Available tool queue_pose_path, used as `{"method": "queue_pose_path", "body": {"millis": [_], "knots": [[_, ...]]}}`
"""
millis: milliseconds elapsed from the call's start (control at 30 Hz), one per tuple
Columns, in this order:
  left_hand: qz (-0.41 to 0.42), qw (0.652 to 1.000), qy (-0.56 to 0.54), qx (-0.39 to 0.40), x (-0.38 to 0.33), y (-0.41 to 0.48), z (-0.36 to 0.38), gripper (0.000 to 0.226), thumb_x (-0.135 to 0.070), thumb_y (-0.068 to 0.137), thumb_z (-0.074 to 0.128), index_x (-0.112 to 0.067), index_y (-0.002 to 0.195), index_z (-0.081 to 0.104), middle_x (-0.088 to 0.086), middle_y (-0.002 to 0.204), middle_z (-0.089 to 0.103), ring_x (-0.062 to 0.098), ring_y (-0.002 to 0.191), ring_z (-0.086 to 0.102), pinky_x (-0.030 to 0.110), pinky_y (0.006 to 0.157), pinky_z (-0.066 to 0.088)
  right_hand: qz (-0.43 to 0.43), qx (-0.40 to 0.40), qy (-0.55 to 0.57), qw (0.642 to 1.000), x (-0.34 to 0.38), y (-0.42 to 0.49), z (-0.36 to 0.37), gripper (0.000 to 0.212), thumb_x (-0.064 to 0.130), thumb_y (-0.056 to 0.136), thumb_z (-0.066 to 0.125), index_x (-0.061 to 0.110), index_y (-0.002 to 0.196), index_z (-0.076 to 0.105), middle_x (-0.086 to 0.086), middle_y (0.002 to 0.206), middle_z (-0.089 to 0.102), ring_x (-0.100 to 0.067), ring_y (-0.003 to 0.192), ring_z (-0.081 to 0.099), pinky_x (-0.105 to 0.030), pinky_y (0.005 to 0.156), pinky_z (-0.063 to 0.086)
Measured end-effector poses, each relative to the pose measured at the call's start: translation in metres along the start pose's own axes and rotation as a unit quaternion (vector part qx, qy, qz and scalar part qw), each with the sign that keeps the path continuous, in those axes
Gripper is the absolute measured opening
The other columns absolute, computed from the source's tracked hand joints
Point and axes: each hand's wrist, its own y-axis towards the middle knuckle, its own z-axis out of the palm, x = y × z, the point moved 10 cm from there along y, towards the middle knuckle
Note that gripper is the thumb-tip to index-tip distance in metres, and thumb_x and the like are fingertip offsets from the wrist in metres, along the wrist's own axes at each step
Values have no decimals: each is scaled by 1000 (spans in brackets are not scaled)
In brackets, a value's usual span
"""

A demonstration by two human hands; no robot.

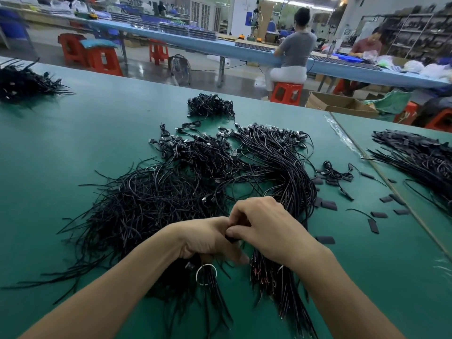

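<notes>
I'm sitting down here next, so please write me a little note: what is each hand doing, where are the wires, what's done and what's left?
Left hand: grips the ringed bundle of black wires, just above its white ring.
Right hand: pinches a small black piece beside the left fingers; I can't tell what it is.
Loose wires sprawl on the left, a second bundle lies under the right wrist, and black sleeves are scattered on the right.
Done: perhaps the small heap at the back.
Left: most of the wires, it seems.
</notes>
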Motion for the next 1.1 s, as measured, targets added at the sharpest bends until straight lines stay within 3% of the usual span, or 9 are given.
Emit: {"method": "queue_pose_path", "body": {"millis": [300, 433, 500, 567, 633, 800, 900, 1000, 1100], "knots": [[38, 996, 77, -36, -19, 7, -10, 37, 2, 85, 70, -28, 72, 52, -24, 51, 53, -5, 47, 48, 12, 49, 39, -2, -25, 28, 999, 7, 5, -8, 17, 14, 88, 66, 26, 86, 54, 8, 85, 61, -14, 83, 59, -37, 76, 52], [70, 995, 61, -39, -28, 4, -12, 13, -2, 85, 69, -13, 82, 62, -4, 68, 55, 16, 65, 48, 31, 62, 40, 1, -18, 46, 999, 0, 5, -6, 15, 12, 92, 60, 26, 91, 53, 9, 84, 60, -12, 84, 57, -36, 77, 51], [61, 997, 13, -52, -25, 4, -15, 5, -7, 88, 65, -8, 93, 64, 3, 73, 53, 15, 61, 45, 30, 52, 39, -1, -28, 48, 998, -3, 3, -9, 15, 12, 94, 58, 26, 92, 51, 10, 83, 59, -11, 83, 56, -36, 76, 50], [46, 990, -116, -63, -20, 4, -18, 17, -6, 92, 56, -17, 83, 64, -4, 66, 50, 7, 55, 40, 20, 45, 32, -8, -60, 46, 997, -5, 2, -16, 18, 11, 95, 58, 25, 90, 48, 10, 80, 57, -8, 78, 53, -33, 71, 47], [64, 967, -240, -55, -23, 5, -17, 18, -8, 92, 46, -17, 83, 60, -4, 69, 47, 7, 57, 36, 22, 48, 25, -20, -114, 21, 993, -3, 0, -26, 21, 11, 94, 60, 25, 86, 45, 12, 76, 54, -7, 73, 51, -29, 66, 41], [150, 915, -363, -91, -41, 5, -20, 28, 2, 99, 32, -3, 110, 57, 0, 73, 54, 8, 59, 46, 20, 51, 38, -23, -234, -20, 972, 0, -4, -42, 21, 9, 93, 62, 23, 86, 47, 9, 78, 56, -11, 70, 53, -26, 62, 42], [193, 889, -392, -139, -45, 7, -25, 24, 3, 101, 42, -1, 120, 57, 10, 94, 63, 17, 79, 60, 27, 70, 52, 23, -290, 75, 954, -18, -8, -51, 22, 9, 91, 67, 24, 84, 53, 13, 75, 59, -2, 70, 57, -14, 63, 43], [205, 894, -277, -285, -37, -2, -48, 22, -7, 92, 65, -14, 112, 60, 6, 107, 65, 19, 102, 61, 30, 87, 53, 40, -326, 160, 931, -28, -12, -55, 27, 9, 89, 71, 27, 78, 54, 12, 69, 59, 2, 69, 57, -10, 60, 43], [219, 881, -89, -410, -43, -21, -67, 27, -41, 77, 78, -27, 95, 64, 0, 87, 62, 9, 82, 58, 24, 72, 51, 40, -330, 237, 913, -34, -12, -55, 25, 10, 88, 73, 27, 79, 57, 10, 73, 64, -3, 69, 60, -17, 65, 50]]}}
